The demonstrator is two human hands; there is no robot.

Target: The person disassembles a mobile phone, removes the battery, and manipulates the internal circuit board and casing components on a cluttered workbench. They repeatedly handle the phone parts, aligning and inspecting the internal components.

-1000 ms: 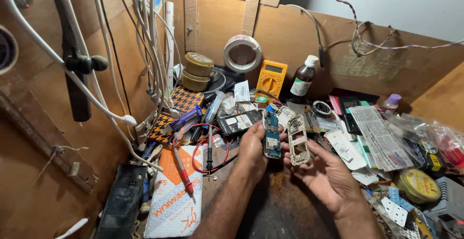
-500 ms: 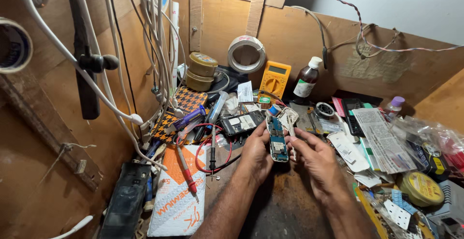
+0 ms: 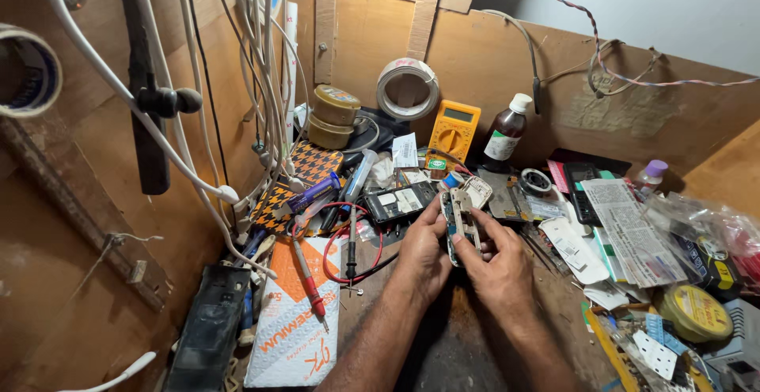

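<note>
Your two hands have closed together: a second ago your right hand (image 3: 500, 269) held a pale casing apart, now both it and your left hand (image 3: 422, 251) grip the small circuit board (image 3: 457, 216) above the worktop (image 3: 443, 344), fingers clenched on its edges.

Blue-green circuit board (image 3: 453, 222) with a grey frame, held between left hand (image 3: 422, 251) and right hand (image 3: 497, 269). Beyond the fingertips: yellow multimeter (image 3: 452, 131); brown bottle (image 3: 503, 134), white cap. Left of the left hand: red and black probe leads (image 3: 348, 241); orange-and-black houndstooth box (image 3: 299, 178); white-and-orange packet (image 3: 294, 321). Far right of the right hand: yellow tin (image 3: 697, 311).
</note>
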